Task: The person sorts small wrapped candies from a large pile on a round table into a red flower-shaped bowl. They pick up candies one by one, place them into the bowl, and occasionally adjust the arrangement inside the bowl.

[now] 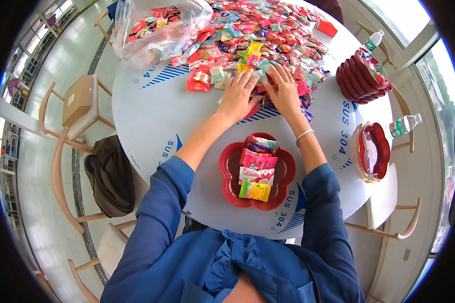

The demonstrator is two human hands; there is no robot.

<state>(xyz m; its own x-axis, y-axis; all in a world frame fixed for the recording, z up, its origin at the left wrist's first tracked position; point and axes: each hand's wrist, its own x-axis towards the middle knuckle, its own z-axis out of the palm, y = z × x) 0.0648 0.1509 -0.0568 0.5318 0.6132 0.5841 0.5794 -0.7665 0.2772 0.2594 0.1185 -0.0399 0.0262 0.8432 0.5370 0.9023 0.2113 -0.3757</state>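
Note:
Both hands rest at the near edge of a large heap of wrapped candies [250, 30]. My left hand [238, 96] lies palm down on it, fingers spread, near a yellow packet [242, 67]. Beside it, my right hand [283, 91] touches a pale mint-green packet [264, 64], its thumb apart from the fingers. Neither hand visibly grips a packet, though the fingertips partly hide what is under them. Between my forearms sits a dark red flower-shaped tray [227, 189]. Several packets lie in it in an overlapping column, with a yellow-green one [254, 191] nearest me.
A clear plastic bag [136, 49] of candies stands at the back left. To the right are stacked red trays [358, 81], more trays in clear wrap [381, 151] and a water bottle [400, 127]. A red box [327, 28] lies behind. Chairs surround the round table [144, 110].

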